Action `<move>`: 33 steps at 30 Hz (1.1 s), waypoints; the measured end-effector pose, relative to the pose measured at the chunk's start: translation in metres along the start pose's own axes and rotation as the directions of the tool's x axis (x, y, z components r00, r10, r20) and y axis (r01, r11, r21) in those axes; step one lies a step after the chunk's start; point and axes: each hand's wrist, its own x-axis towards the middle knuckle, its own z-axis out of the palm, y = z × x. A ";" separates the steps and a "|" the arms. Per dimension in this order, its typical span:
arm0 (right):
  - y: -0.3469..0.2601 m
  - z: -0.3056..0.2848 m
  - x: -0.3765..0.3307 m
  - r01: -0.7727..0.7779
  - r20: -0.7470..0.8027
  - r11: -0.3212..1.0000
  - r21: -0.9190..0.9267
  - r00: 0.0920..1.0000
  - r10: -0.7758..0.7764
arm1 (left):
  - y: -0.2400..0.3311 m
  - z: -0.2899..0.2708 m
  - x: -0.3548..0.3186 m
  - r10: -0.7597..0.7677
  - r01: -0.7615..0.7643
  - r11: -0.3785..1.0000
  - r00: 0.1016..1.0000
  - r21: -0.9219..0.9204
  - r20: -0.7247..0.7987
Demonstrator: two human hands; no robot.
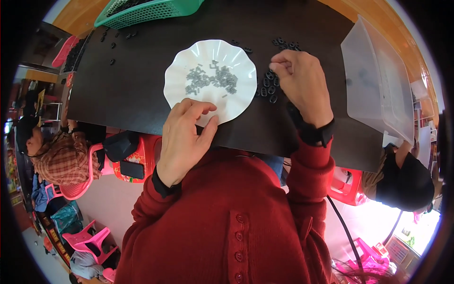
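Observation:
A white plate with a wavy rim lies on the dark table, with many small grey pieces scattered across its middle. My left hand hovers over the plate's near edge, its thumb and index finger curved but apart, nothing visible between them. To the right of the plate, small black oval pieces with holes lie in a loose cluster. Above them is my right hand, thumb and fingertips pinched together; whatever they hold, if anything, is too small to make out. More black pieces lie just beyond it.
A green mesh basket with dark contents stands at the far left, a few black pieces near it. At the right stands a translucent plastic box. A phone rests on a red stool at the left. Other people sit on both sides.

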 end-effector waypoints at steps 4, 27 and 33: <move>-0.034 0.014 -0.007 0.197 0.054 0.980 0.006 0.979 -0.197 | -0.003 -0.002 0.005 0.007 -0.005 0.995 1.000 0.102 -0.020; 0.031 0.028 0.107 0.048 0.101 0.973 -0.226 0.995 -0.026 | 0.015 0.012 0.034 0.125 -0.142 0.977 0.986 0.158 0.112; 0.043 0.067 0.138 0.357 0.225 0.934 -0.012 0.911 -0.345 | 0.029 0.027 0.042 0.003 -0.017 0.992 0.994 0.121 0.113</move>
